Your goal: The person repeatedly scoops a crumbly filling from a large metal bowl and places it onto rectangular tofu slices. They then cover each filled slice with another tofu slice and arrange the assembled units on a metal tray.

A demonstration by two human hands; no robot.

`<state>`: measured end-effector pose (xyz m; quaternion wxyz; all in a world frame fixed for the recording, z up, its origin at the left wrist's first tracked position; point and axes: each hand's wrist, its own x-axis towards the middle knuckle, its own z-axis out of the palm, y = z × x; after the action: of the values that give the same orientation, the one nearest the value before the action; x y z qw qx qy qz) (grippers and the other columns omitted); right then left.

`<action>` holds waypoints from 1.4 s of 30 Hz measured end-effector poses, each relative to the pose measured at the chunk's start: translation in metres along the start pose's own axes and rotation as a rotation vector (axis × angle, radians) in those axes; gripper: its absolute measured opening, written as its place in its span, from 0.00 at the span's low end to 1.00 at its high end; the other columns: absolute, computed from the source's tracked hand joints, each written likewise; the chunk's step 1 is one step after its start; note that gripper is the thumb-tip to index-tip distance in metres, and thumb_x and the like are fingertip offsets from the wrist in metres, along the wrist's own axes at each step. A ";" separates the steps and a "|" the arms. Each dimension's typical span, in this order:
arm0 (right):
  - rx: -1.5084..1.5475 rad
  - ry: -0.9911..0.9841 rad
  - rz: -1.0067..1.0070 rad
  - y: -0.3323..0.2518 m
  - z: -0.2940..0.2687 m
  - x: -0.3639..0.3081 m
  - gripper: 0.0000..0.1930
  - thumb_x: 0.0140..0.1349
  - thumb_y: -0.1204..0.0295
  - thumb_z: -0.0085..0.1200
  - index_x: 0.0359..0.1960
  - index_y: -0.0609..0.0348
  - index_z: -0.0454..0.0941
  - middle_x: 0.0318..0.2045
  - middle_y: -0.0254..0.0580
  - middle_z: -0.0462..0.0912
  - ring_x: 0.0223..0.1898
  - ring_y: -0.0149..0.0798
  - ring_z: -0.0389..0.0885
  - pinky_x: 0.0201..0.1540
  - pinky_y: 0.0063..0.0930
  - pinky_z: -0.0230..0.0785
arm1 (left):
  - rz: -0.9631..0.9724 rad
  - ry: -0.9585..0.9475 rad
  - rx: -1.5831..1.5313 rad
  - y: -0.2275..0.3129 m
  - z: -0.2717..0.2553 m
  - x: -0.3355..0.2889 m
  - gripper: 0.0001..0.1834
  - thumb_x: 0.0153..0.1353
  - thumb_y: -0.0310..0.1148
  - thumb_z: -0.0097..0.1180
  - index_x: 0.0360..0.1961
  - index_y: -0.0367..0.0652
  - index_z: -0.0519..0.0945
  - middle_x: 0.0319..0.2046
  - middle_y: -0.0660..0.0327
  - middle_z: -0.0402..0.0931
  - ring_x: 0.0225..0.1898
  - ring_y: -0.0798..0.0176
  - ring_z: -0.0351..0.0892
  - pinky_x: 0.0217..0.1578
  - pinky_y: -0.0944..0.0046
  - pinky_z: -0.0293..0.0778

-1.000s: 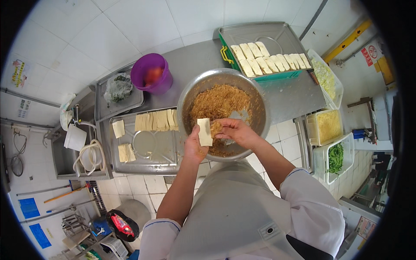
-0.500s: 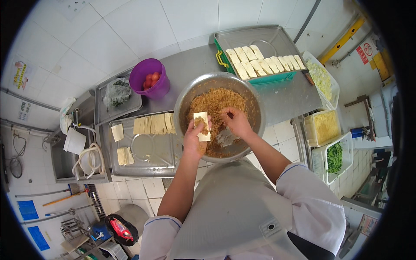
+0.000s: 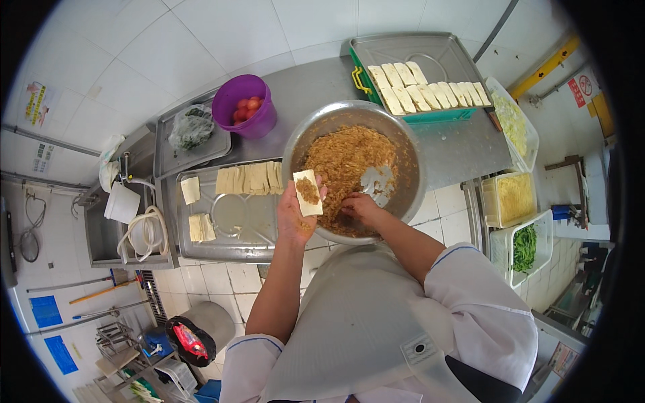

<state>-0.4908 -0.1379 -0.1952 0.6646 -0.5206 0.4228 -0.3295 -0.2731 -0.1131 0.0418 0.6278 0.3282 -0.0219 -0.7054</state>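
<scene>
My left hand [image 3: 295,213] is closed around the edges of a pale rectangular wrapper [image 3: 313,205], held flat at the left rim of a big steel bowl [image 3: 411,195]. A patch of brown minced filling [image 3: 308,189] lies along the wrapper's middle. Inside the bowl, a mound of the same loose brown filling [image 3: 349,151] covers much of the bottom. My right hand [image 3: 366,208] reaches in at the near side, its fingers curled into the filling and the tips partly hidden. Bits of filling stick to my left wrist.
Left of the bowl, a steel tray [image 3: 262,232] holds stacked wrappers [image 3: 248,178]. Behind it stand a purple bucket [image 3: 259,121] of tomatoes and a tray with bagged greens [image 3: 191,127]. Finished-looking pale pieces [image 3: 410,87] line a tray at the back right. Bins [image 3: 510,201] of shredded food stand right.
My right hand has moved down from above the bowl's middle to the filling near its close rim. The wrapper in my left hand is turned more open, its filling uncovered. The view has shifted slightly.
</scene>
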 end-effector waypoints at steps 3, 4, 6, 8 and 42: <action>0.551 0.223 0.523 -0.032 0.001 -0.006 0.11 0.64 0.73 0.69 0.44 0.63 0.81 0.40 0.39 0.81 0.38 0.38 0.86 0.39 0.29 0.84 | -0.005 0.006 0.001 0.001 -0.007 0.001 0.28 0.83 0.45 0.44 0.70 0.32 0.68 0.65 0.48 0.75 0.67 0.44 0.77 0.66 0.41 0.77; 0.513 0.280 0.558 -0.043 0.003 -0.004 0.11 0.64 0.72 0.69 0.42 0.63 0.81 0.39 0.39 0.81 0.36 0.37 0.85 0.37 0.28 0.83 | -0.007 0.008 0.001 0.001 -0.009 0.002 0.28 0.82 0.45 0.44 0.70 0.32 0.69 0.65 0.48 0.75 0.67 0.45 0.77 0.65 0.42 0.77; 0.512 0.355 0.601 -0.059 0.008 -0.001 0.10 0.64 0.71 0.70 0.39 0.63 0.81 0.36 0.38 0.81 0.32 0.34 0.84 0.33 0.27 0.80 | -0.013 -0.003 -0.015 0.000 -0.011 0.004 0.28 0.82 0.45 0.44 0.70 0.33 0.69 0.64 0.48 0.76 0.67 0.45 0.77 0.64 0.42 0.78; 0.361 0.380 0.580 -0.067 0.017 0.004 0.12 0.64 0.70 0.71 0.38 0.62 0.80 0.33 0.37 0.81 0.29 0.33 0.82 0.31 0.26 0.76 | -0.017 -0.022 -0.021 -0.001 -0.011 0.007 0.27 0.82 0.45 0.45 0.69 0.33 0.70 0.63 0.48 0.77 0.66 0.45 0.77 0.64 0.43 0.78; -0.778 0.183 -0.657 -0.272 0.056 -0.057 0.20 0.62 0.79 0.65 0.57 0.59 0.81 0.52 0.49 0.86 0.53 0.54 0.83 0.59 0.46 0.76 | -0.020 -0.168 -0.051 -0.027 0.026 0.020 0.30 0.71 0.24 0.54 0.73 0.41 0.68 0.64 0.48 0.78 0.64 0.49 0.78 0.67 0.48 0.74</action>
<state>-0.4642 -0.1300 0.0868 0.2436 -0.8034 0.3849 -0.3834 -0.3091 -0.1350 0.0416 0.6248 0.2519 -0.0534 -0.7371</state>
